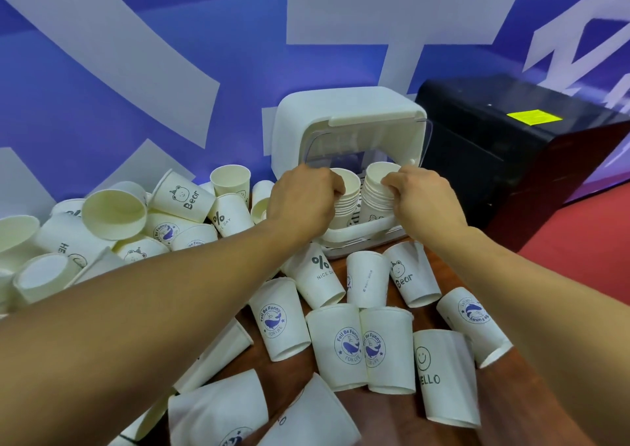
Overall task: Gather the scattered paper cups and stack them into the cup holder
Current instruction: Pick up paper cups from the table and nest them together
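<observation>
Two stacks of nested paper cups are seen standing upright inside the white cup holder [347, 122], whose clear lid is raised: a left stack [347, 200] and a slightly taller right stack [376, 190], side by side in the tray at the holder's front. The left hand [303, 200] is closed around the rim of the left stack, and the right hand [422, 193] is pinched on the rim of the right stack, as if the top cups were being pressed home. A start has therefore been made, but most of the work is judged to remain. A heap of loose cups [116, 220] is piled at the left against the blue wall, some upright, many tipped over, and a further spread of cups [344, 340] lies on its sides on the brown worktop [422, 432] just in front of the holder and between the forearms. A black box [511, 139] stands to the right of the holder, untouched by the task.
</observation>
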### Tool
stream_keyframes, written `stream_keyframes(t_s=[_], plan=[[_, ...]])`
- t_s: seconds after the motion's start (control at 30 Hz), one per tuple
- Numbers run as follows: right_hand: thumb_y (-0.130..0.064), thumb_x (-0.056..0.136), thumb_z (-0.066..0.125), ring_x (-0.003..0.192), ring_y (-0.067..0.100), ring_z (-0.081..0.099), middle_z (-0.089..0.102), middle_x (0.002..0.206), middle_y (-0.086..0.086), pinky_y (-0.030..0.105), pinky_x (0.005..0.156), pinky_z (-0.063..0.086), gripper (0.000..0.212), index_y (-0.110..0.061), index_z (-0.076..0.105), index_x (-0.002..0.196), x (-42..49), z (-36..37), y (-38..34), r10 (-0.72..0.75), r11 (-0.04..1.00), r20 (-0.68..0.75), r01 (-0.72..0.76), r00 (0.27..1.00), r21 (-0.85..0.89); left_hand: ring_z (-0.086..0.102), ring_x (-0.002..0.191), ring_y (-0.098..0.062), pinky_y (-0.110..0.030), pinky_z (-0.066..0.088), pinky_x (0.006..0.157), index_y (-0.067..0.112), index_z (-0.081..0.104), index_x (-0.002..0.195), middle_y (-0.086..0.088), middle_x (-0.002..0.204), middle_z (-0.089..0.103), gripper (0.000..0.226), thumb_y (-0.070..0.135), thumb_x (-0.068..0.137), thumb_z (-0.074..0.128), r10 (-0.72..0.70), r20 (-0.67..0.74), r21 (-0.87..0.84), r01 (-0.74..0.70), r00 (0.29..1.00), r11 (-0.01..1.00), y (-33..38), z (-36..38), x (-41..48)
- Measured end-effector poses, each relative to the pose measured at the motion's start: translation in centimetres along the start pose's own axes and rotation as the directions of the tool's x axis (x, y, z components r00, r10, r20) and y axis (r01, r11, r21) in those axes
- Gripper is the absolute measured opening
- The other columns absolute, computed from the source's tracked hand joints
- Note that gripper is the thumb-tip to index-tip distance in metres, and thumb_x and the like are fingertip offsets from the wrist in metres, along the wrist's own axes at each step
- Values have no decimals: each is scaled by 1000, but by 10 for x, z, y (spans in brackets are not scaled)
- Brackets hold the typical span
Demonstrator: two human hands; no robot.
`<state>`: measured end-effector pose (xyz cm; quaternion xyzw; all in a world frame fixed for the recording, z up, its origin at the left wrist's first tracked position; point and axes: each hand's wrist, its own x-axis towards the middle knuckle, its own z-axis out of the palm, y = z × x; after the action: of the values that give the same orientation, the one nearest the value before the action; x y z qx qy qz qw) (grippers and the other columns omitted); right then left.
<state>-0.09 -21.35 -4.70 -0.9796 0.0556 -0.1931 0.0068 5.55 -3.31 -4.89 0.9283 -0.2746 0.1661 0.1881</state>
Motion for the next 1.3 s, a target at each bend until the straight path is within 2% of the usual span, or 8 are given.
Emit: stream_keyframes(t_s=[0.1,0.43,0.73,0.87,0.97,1.03,1.13,1.3], plan=[[-2,85,54,86,27,56,61,96,7,38,73,50,34,-15,67,114,-2,5,1,-12,1000,17,12,1000,-9,63,97,-24,-29,44,72,32,70,118,0,114,70,30,17,98,53,7,-3,0,-7,1000,1000,-1,3,-1],[1,88,55,110,27,51,58,122,8,40,93,47,46,-14,59,132,-6,15,1,33,999,53,-35,998,39,63,98,-22,-32,51,84,30,69,121,-1,117,69,29,18,98,55,33,-4,9,-33,999,999,-4,10,-1],[-6,89,59,116,30,44,51,129,11,42,97,44,50,-12,49,138,-15,11,-9,62,998,100,-60,993,-24,64,103,-23,-32,51,86,26,66,126,-4,122,67,34,13,94,60,25,47,-39,-24,999,999,-4,6,-3],[-8,89,64,122,30,44,44,136,12,43,97,47,55,-14,45,141,-24,1,-28,138,990,5,-138,990,41,60,112,-22,-34,49,93,32,60,131,-3,130,62,40,19,93,65,28,32,-109,-25,999,994,-17,-10,-17],[-8,91,58,116,32,48,49,128,16,44,91,47,45,-10,50,135,-26,-8,-49,82,989,-134,-64,988,135,59,109,-20,-33,47,89,31,67,120,3,123,66,28,24,93,65,36,-12,-135,-37,999,990,-37,-35,-31],[-9,91,58,116,33,49,50,128,15,44,93,45,43,-10,51,133,-27,-16,-69,48,983,-172,-16,984,182,58,109,-18,-30,43,87,30,68,117,5,123,65,25,28,92,65,7,-33,-126,-11,999,992,-54,-56,-42],[-11,90,61,115,30,50,53,127,12,41,95,45,40,-13,54,129,-31,-30,-109,-3,972,-194,48,981,230,60,107,-17,-30,43,87,30,67,117,6,123,64,24,33,93,64,-63,-78,-86,57,995,995,-84,-89,-62],[-20,91,61,106,25,57,57,125,6,39,87,49,38,-16,55,128,-38,-43,-171,-145,938,-178,193,973,289,61,106,-18,-30,42,82,29,69,112,8,119,65,20,33,94,61,-235,-135,-50,230,963,972,-141,-143,-91]])
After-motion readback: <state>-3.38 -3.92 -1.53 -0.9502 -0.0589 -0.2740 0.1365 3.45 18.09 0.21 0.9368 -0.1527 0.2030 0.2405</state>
